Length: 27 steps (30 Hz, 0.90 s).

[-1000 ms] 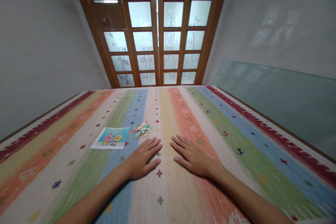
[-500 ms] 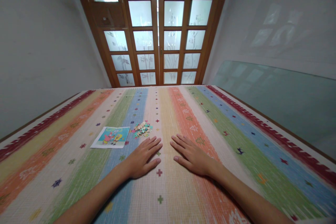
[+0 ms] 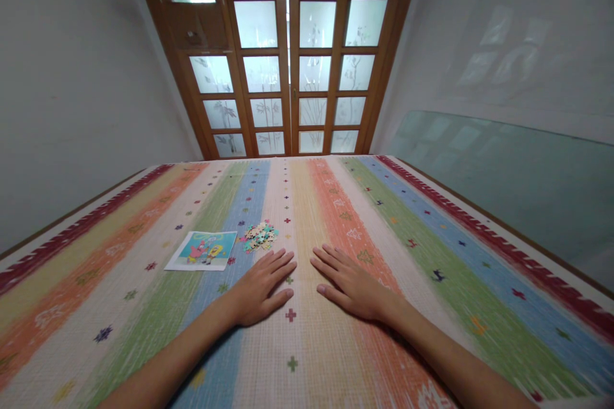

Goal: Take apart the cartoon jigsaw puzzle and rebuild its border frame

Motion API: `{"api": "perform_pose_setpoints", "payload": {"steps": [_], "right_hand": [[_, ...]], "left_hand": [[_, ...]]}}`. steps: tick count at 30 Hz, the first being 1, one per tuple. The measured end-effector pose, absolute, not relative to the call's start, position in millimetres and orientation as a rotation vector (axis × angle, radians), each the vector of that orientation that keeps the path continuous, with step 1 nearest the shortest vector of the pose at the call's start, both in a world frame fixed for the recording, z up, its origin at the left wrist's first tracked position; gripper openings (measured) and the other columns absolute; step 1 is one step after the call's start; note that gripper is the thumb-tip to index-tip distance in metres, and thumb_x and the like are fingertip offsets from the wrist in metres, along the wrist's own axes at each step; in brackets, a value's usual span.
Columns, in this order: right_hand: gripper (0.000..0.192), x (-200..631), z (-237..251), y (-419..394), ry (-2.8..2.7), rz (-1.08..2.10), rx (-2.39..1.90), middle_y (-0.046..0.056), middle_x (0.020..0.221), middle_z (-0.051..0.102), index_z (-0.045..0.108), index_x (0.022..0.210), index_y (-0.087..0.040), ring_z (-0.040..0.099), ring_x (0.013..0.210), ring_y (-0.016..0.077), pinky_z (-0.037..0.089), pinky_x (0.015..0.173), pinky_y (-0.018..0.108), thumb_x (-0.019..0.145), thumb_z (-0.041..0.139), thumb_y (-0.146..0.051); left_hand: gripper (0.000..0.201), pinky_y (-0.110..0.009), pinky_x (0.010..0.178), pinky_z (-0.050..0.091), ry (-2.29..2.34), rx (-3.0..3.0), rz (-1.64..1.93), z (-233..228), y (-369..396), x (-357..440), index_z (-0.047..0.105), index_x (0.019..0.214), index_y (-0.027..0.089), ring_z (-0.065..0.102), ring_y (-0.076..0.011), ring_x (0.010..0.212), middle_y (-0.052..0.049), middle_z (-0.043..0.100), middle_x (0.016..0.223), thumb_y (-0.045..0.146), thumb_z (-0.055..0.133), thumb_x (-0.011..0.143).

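I read both hands as lying flat, palm down, on the striped mat (image 3: 432, 236) that covers the floor in front of me. My left hand (image 3: 261, 287) rests near the middle of the mat's near half, on the boundary between a blue stripe and a pale stripe; its grip is spread, fingers extended and slightly fanned, pinching nothing. My right hand (image 3: 350, 284) lies just beside it on the pale and orange stripes, well apart from the mat's right edge; its grip is likewise spread and flat, holding nothing. The two hands do not touch: a narrow strip of bare mat shows between their fingertips. The pile of puzzle pieces (image 3: 259, 236) sits on the mat just beyond the fingertips of my left hand, near them but apart. The pieces are small and heaped loosely; I cannot tell their individual shapes. To the left of the pile, just beside it, a cartoon picture card (image 3: 202, 250) lies flat on the mat, with its long side roughly parallel to the mat's near edge. Neither hand touches the card. At the far edge of the mat stands a wooden door (image 3: 288, 70) with frosted glass panes. A glass panel (image 3: 518, 172) leans along the wall beside the mat's right edge.
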State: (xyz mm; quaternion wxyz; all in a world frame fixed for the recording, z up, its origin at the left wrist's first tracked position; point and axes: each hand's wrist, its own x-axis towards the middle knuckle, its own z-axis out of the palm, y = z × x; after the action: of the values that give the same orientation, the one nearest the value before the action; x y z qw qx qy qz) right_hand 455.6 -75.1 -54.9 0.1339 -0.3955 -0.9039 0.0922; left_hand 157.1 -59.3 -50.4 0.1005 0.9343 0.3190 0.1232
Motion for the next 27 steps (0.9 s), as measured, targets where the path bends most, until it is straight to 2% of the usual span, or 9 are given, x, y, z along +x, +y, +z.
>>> {"api": "perform_pose_setpoints", "payload": {"steps": [7, 14, 27], "right_hand": [[0.061, 455.2, -56.4, -75.0, -2.615, 0.261, -1.156, 0.009, 0.167, 0.029, 0.035, 0.16, -0.024, 0.024, 0.156, 0.0297, 0.023, 0.127, 0.055, 0.107, 0.041, -0.053], [0.062, 454.1, -51.0, -76.4, -2.652, 0.276, -1.187, 0.011, 0.167, 0.028, 0.037, 0.159, -0.019, 0.023, 0.156, 0.0305, 0.022, 0.127, 0.054, 0.107, 0.038, -0.053], [0.061, 455.2, -54.6, -75.7, -2.623, 0.277, -1.175, 0.01, 0.167, 0.03, 0.037, 0.16, -0.022, 0.023, 0.156, 0.0293, 0.021, 0.127, 0.052, 0.107, 0.038, -0.054]], "left_hand": [[0.057, -0.054, 0.126, 0.025, 0.945, 2.757, 0.363, -49.4, -60.0, 156.6, 0.035, 0.16, 0.026, 0.03, -0.0294, 0.154, -0.009, 0.034, 0.165, 0.047, 0.044, 0.107], [0.057, -0.054, 0.126, 0.025, 0.961, 2.752, 0.352, -49.9, -59.6, 156.9, 0.037, 0.159, 0.026, 0.029, -0.0293, 0.154, -0.009, 0.034, 0.165, 0.048, 0.044, 0.107], [0.058, -0.053, 0.126, 0.024, 0.951, 2.762, 0.366, -53.6, -58.5, 156.4, 0.036, 0.159, 0.025, 0.029, -0.0289, 0.154, -0.009, 0.034, 0.165, 0.047, 0.044, 0.107]]}}
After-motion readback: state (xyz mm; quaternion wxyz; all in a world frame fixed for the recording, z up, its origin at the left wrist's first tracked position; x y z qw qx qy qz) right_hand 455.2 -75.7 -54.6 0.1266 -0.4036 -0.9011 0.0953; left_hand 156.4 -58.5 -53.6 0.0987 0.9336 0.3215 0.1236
